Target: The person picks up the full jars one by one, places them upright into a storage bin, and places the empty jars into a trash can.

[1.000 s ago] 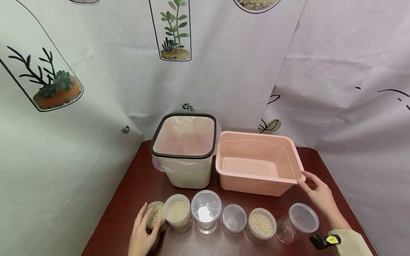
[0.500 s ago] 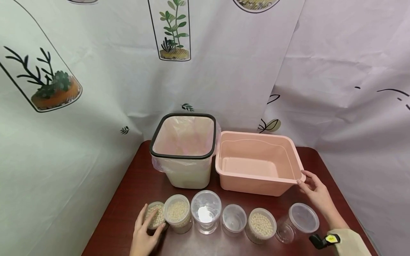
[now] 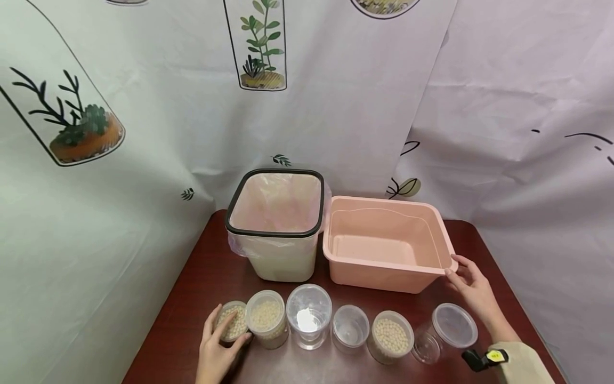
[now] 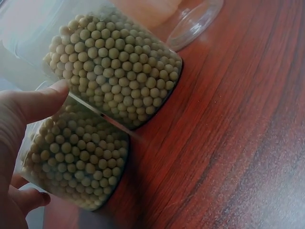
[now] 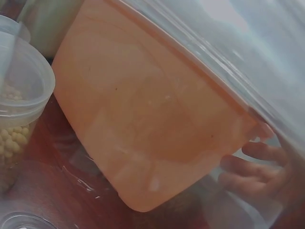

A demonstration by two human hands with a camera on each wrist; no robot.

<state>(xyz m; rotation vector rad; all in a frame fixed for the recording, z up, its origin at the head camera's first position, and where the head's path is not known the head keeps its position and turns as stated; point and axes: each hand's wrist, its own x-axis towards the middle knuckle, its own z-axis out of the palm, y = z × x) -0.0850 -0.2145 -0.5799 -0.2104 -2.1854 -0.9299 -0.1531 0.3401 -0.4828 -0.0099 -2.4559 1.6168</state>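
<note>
My left hand (image 3: 218,346) grips the leftmost clear jar (image 3: 238,316), thumb on the near right side and fingers round its left side and over the rim. Small round beige balls that look like soybeans fill much of it. In the left wrist view this jar (image 4: 76,162) stands right beside a taller jar of the same balls (image 4: 114,67), the thumb lying where the two meet. At the right, my right hand (image 3: 477,293) pinches the front right corner of the pink basin (image 3: 384,274), whose inside is bare. Its fingers (image 5: 248,167) show at that corner in the right wrist view.
A bin (image 3: 283,261) with a black rim and a plastic liner stands left of the basin. Along the front are a clear footed cup (image 3: 309,320), a small clear cup (image 3: 350,328), another jar of balls (image 3: 390,338) and a clear container with a wide rim (image 3: 453,328).
My left thumb has slid right and the fingers have settled on the leftmost jar, which now shows more of its round top. The right hand has stayed at the basin's corner.
</note>
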